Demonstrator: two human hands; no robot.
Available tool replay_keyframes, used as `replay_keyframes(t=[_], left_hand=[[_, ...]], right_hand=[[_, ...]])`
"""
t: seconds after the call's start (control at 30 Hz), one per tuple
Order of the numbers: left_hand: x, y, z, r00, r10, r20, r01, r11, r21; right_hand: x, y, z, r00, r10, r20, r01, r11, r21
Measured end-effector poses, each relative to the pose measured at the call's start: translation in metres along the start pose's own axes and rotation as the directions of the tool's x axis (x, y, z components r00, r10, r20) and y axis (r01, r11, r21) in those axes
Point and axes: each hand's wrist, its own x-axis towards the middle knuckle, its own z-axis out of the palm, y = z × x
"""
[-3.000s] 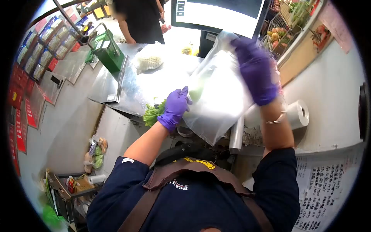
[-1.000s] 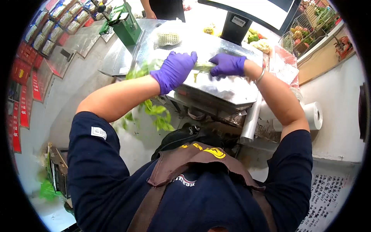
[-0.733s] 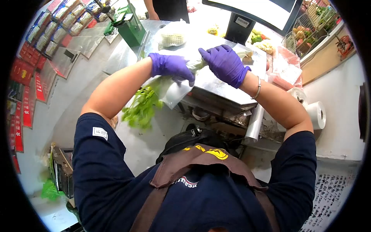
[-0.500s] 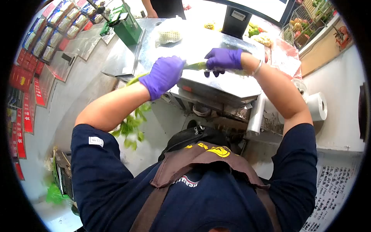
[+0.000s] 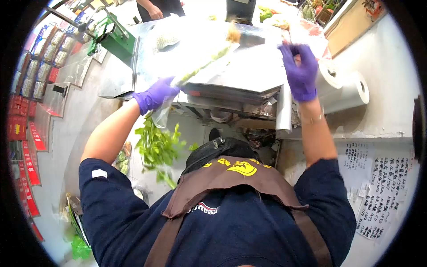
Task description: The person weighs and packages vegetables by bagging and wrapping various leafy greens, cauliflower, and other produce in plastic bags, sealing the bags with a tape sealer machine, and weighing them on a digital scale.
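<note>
My left hand [image 5: 156, 94], in a purple glove, is closed around a leafy bunch of celery [image 5: 200, 69]. Its pale stalks slant up to the right over the counter, ending in a blurred brownish root end. Green leaves [image 5: 158, 144] hang below the hand. Clear plastic [image 5: 163, 116] shows just under my grip. Apart from the bunch, my right hand [image 5: 301, 71], also gloved in purple, is raised at the counter's right side. Its fingers look bent but spread, and the fingertips are blurred; I see nothing held in them.
Plastic rolls [image 5: 349, 93] stand on the right ledge. A green machine [image 5: 113, 38] is at the counter's back left, near a net-wrapped white item [image 5: 168, 39]. Another person's hand [image 5: 155, 12] is across the metal counter [image 5: 149, 58]. Packaged goods [image 5: 38, 66] line the left shelves.
My right hand has let go of the celery and moved right. My left hand has moved left and down with the bunch, whose root end now points up. The camera view has shifted.
</note>
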Motion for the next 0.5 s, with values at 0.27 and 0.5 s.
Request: replay_keyframes(t=[0.27, 0.5], left_hand=[[-0.01, 0.007, 0.036, 0.785, 0.203, 0.585, 0.412, 0.534, -0.738], [-0.003, 0.021, 0.044, 0.793, 0.189, 0.58, 0.406, 0.546, -0.733]], right_hand=[[-0.172, 0.082, 0.022, 0.93, 0.349, 0.112, -0.213, 0.764, -0.609], [-0.209, 0.117, 0.038, 0.909, 0.416, -0.023, -0.384, 0.816, -0.432]])
